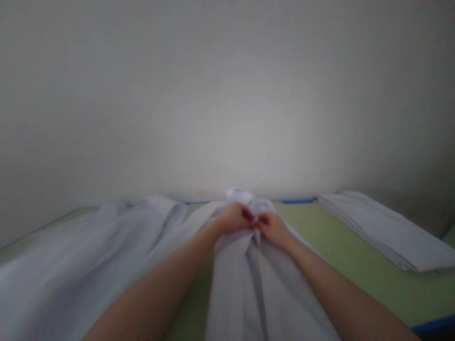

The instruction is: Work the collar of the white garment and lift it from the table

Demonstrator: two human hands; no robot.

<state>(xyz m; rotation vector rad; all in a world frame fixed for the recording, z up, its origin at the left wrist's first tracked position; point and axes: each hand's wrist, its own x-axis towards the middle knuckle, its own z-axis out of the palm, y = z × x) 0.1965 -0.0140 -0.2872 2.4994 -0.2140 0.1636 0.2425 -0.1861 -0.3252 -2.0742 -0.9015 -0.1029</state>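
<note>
A long white coat (pixel 231 293) lies with its collar at the far end and its front running down toward me. My left hand (pixel 236 218) is closed in a pinch on the front edge, a little below the collar. My right hand (pixel 273 228) pinches the opposite edge, its fingertips meeting those of the left. Below the fingers, the two front edges spread slightly apart. Whether a button sits between the fingertips is too blurred to tell.
More white cloth (pixel 88 255) lies loosely crumpled on the left. At the right is a flat folded stack of white cloth (pixel 387 232). Everything rests on a green table (pixel 373 284) with blue edging, against a pale wall (pixel 227 94).
</note>
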